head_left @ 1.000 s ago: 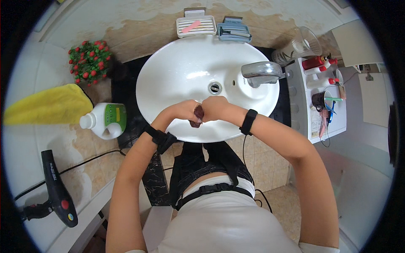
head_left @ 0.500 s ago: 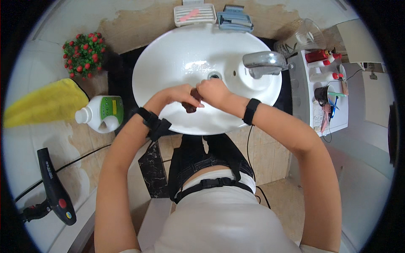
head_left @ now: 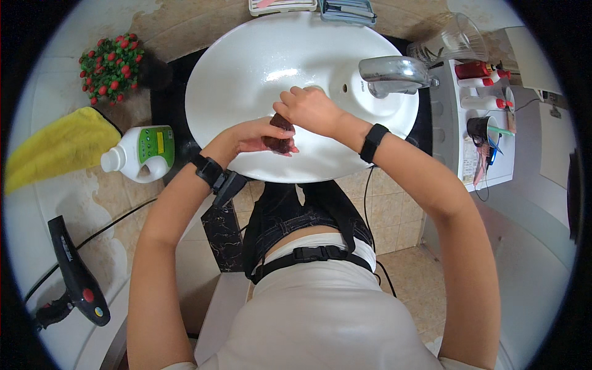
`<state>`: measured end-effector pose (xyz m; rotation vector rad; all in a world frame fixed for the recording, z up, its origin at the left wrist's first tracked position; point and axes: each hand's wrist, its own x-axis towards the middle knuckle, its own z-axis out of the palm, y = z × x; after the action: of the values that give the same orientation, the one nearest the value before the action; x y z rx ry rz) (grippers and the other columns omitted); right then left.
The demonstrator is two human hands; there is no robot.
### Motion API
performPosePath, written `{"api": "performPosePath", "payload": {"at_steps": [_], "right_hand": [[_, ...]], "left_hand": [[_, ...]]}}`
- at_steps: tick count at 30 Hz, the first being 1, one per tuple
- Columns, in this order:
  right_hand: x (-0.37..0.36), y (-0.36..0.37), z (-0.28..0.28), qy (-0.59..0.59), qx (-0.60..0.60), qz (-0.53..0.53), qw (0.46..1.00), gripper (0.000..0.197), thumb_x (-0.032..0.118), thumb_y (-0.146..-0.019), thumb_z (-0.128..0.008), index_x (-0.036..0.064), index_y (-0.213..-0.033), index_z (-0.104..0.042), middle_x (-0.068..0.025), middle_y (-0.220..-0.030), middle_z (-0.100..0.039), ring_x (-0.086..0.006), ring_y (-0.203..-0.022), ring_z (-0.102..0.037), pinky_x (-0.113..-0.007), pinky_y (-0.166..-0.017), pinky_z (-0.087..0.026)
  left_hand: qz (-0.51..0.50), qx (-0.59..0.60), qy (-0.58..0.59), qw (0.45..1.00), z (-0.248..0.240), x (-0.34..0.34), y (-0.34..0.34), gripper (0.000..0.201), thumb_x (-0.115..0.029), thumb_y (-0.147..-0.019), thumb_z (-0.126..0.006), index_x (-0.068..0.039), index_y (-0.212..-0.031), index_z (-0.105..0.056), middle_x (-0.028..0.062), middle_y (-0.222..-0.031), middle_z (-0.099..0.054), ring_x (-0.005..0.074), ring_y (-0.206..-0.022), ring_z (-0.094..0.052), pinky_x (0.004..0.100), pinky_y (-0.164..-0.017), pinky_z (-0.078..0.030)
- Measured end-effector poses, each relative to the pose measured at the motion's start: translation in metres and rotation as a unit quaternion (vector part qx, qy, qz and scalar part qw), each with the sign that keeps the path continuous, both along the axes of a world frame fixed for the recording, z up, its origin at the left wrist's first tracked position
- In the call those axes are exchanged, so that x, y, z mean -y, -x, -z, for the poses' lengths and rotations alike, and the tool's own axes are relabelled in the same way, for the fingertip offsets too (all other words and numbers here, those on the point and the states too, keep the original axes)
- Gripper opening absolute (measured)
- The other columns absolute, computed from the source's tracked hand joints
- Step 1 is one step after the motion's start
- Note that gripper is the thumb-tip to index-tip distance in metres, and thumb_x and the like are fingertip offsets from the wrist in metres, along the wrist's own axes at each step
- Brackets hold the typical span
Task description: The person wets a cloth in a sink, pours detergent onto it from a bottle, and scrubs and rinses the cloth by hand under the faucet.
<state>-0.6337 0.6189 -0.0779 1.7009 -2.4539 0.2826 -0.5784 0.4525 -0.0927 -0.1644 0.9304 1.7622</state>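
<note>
Over the white oval sink [head_left: 228, 74], my left hand [head_left: 256, 134] grips a small dark reddish-brown lump [head_left: 280, 137], perhaps bunched wet cloth; its kind is not clear. The thumb lies across its front and fingertips show below it. My right hand [head_left: 311, 112] is closed at the lump's upper end, its fingers curled over and partly hiding that end. Both hands are above the basin, left of the chrome faucet [head_left: 394, 74]. The right hand mostly covers the drain.
To the left are a white jug with a green label [head_left: 148, 154], a yellow cloth [head_left: 61, 145], a black hair dryer [head_left: 77, 274] and a red-berried plant [head_left: 111, 69]. Soap dishes [head_left: 348, 11] sit behind the sink. On the right, a white shelf [head_left: 456, 111] carries bottles and a cup.
My right hand has shifted up a little against the left, and more of the brown lump shows. The whole view has tilted slightly, so the sink sits higher.
</note>
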Motion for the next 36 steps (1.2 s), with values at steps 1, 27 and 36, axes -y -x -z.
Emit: {"api": "performPosePath", "payload": {"at_steps": [1,27,36], "right_hand": [[0.000,0.000,-0.001,0.006,-0.003,-0.013,1.000,0.011,0.015,-0.065,-0.055,0.0112,-0.074,-0.050,-0.0023,-0.068,-0.048,-0.0178,-0.062,-0.054,-0.030,-0.047,-0.045],[-0.021,0.002,0.021,-0.036,0.150,0.040,0.987,0.010,0.014,-0.072,-0.052,0.0046,-0.074,-0.051,-0.0113,-0.060,-0.056,-0.0267,-0.054,-0.059,-0.035,-0.047,-0.046],[-0.026,-0.008,0.009,0.032,0.268,0.115,0.956,0.022,0.023,-0.067,-0.063,0.0085,-0.077,-0.050,-0.0097,-0.064,-0.055,-0.0308,-0.060,-0.056,-0.039,-0.053,-0.045]], "left_hand": [[0.000,0.002,0.001,1.000,-0.001,0.000,-0.002,0.020,-0.016,-0.078,-0.061,-0.004,-0.088,-0.049,0.0061,-0.080,-0.055,0.0231,-0.089,-0.056,0.0351,-0.079,-0.047],[-0.047,0.151,0.093,0.983,-0.005,-0.033,0.000,0.019,-0.010,-0.075,-0.053,-0.010,-0.062,-0.039,-0.0029,-0.045,-0.033,0.0042,-0.037,-0.028,0.0184,-0.030,-0.016],[-0.019,-0.013,0.160,0.987,-0.011,-0.030,-0.008,0.027,-0.012,-0.071,-0.060,-0.011,-0.054,-0.039,-0.0007,-0.045,-0.040,0.0065,-0.036,-0.034,0.0218,-0.034,-0.022]]}}
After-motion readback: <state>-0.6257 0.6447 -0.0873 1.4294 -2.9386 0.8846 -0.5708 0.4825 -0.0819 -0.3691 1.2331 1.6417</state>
